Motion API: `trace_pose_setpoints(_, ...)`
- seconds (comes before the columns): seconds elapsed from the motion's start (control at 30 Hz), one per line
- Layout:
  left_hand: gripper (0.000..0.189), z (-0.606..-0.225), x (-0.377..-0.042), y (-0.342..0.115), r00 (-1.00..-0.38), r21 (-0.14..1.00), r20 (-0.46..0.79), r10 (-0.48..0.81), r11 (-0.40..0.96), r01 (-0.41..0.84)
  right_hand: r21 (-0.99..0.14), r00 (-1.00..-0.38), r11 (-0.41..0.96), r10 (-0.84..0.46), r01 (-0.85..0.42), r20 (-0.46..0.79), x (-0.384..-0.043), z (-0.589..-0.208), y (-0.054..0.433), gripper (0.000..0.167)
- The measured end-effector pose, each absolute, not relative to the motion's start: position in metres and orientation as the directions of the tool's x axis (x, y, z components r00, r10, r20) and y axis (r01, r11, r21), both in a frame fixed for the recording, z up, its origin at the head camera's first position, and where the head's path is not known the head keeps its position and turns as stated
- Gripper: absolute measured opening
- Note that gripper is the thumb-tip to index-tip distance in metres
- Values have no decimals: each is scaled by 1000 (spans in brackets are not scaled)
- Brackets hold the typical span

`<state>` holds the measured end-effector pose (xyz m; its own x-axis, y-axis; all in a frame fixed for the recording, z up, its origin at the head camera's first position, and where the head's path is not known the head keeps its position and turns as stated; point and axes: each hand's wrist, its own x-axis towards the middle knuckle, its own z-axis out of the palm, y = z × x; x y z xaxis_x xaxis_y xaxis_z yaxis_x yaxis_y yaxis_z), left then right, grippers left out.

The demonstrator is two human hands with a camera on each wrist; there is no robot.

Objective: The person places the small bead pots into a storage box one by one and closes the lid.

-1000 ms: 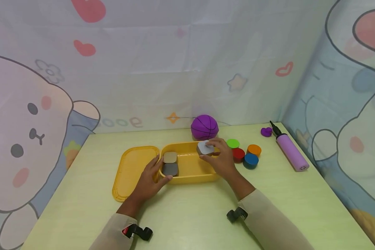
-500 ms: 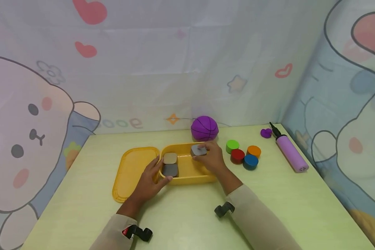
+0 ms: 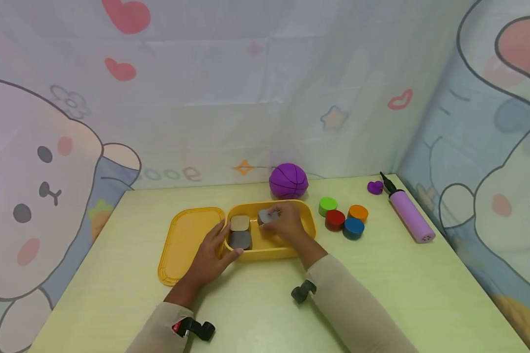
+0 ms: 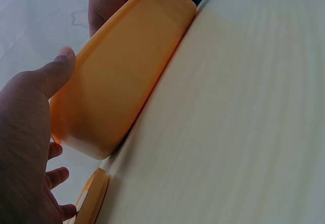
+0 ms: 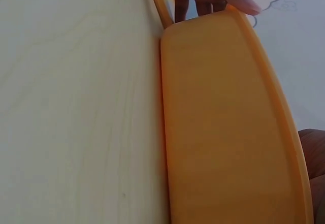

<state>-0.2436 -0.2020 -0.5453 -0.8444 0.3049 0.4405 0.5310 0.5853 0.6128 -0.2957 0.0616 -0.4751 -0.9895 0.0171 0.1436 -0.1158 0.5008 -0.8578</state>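
We find the head view evenly and brightly lit by soft, diffuse light from above; no glare appears on the table point(image 3: 424, 274). Shadows are faint: a soft one lies beneath the purple ball point(image 3: 288, 181), another along the yellow box point(image 3: 306, 212). Straight edges bow towards the frame borders, showing wide-angle distortion, and fine detail is slightly soft. In both wrist views we note closeness blur: the box wall point(image 4: 122, 82) and the left hand point(image 4: 25, 132) lack sharpness, and the backdrop washes out pale.

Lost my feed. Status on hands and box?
Right hand holds grey block inside yellow box. Left hand steadies the box's end. Nothing blocking.
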Motion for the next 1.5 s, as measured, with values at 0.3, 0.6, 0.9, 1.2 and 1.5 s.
trace_pose_setpoints(0.3,86,-523,-230,-194,-873,652,385,299,582,486,-853,-999,520,10,-35,47,-296,-475,50,39)
trace_pose_setpoints(0.6,84,-523,-232,-195,-899,664,320,297,607,437,-838,-998,543,-19,-58,57,-295,-476,49,41)
trace_pose_setpoints(0.9,84,-523,-233,-195,-904,672,309,295,606,427,-845,-999,534,-46,-39,17,-295,-474,50,40)
trace_pose_setpoints(1.2,85,-524,-232,-194,-877,656,379,295,583,480,-845,-998,535,-63,-13,-24,-293,-468,57,52)
trace_pose_setpoints(1.5,84,-520,-231,-195,-892,657,335,304,603,452,-826,-993,553,-88,-110,74,-286,-459,81,49)
